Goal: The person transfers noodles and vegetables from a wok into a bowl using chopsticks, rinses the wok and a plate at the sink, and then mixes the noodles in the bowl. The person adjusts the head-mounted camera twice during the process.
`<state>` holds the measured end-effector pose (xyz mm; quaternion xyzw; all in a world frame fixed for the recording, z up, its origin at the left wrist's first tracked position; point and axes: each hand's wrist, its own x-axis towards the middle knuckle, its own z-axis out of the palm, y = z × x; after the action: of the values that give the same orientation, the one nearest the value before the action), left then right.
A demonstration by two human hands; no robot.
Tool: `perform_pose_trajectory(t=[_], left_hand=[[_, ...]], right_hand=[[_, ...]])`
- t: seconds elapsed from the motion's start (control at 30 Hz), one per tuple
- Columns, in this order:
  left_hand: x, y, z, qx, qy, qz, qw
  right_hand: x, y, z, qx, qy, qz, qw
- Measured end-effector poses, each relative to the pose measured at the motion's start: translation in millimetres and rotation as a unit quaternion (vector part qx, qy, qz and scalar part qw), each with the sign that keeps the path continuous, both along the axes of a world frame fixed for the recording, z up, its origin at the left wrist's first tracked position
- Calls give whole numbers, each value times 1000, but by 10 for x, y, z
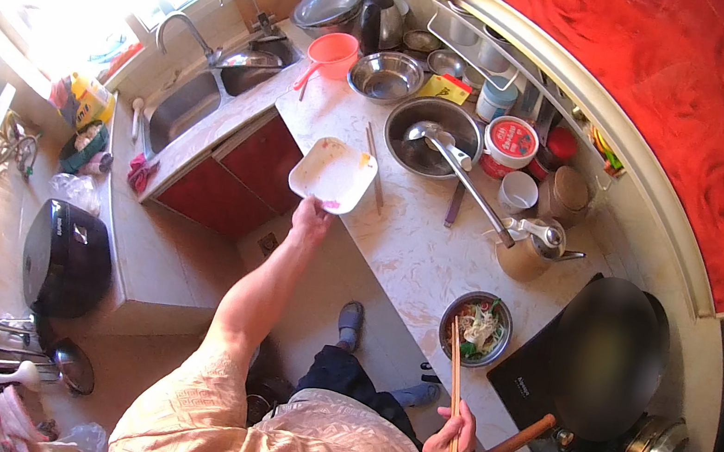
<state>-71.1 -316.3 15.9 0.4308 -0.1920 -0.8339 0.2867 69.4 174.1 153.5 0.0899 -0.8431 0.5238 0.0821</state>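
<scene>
My left hand (313, 216), arm stretched out, grips the near rim of a white square dish (333, 172) above the counter's edge. Smears and pinkish residue mark the inside of the dish. A pair of wooden chopsticks (454, 387) is held in my right hand (452, 438). Their tips reach into a metal bowl (444, 322) of noodles and greens (484, 328) on the counter. Below the right hand is the wooden handle (520, 438) of a pan; a blurred patch hides the cooktop area beyond it.
A large steel basin (392, 134) on the marble-patterned counter (394, 245) carries a ladle (448, 144). Nearby stand a kettle (526, 257), a red-lidded tub (512, 143) and a pink dipper (331, 56). The sink (186, 108) lies at far left, with a black rice cooker (66, 259) closer.
</scene>
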Motion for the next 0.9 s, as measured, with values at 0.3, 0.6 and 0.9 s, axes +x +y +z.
perform_pose_trajectory(t=[0.3,0.6,0.9], left_hand=[[-703,-524,53,1,-91,109,990],[-856,-917,-418,-9,-26,116,993],[344,1342,110,-129,-84,-373,915]], right_hand=[[2,-93,294,21,4,-46,999],[-51,37,590,-45,-7,-136,990],[-60,1707,995,-6,19,-343,939]])
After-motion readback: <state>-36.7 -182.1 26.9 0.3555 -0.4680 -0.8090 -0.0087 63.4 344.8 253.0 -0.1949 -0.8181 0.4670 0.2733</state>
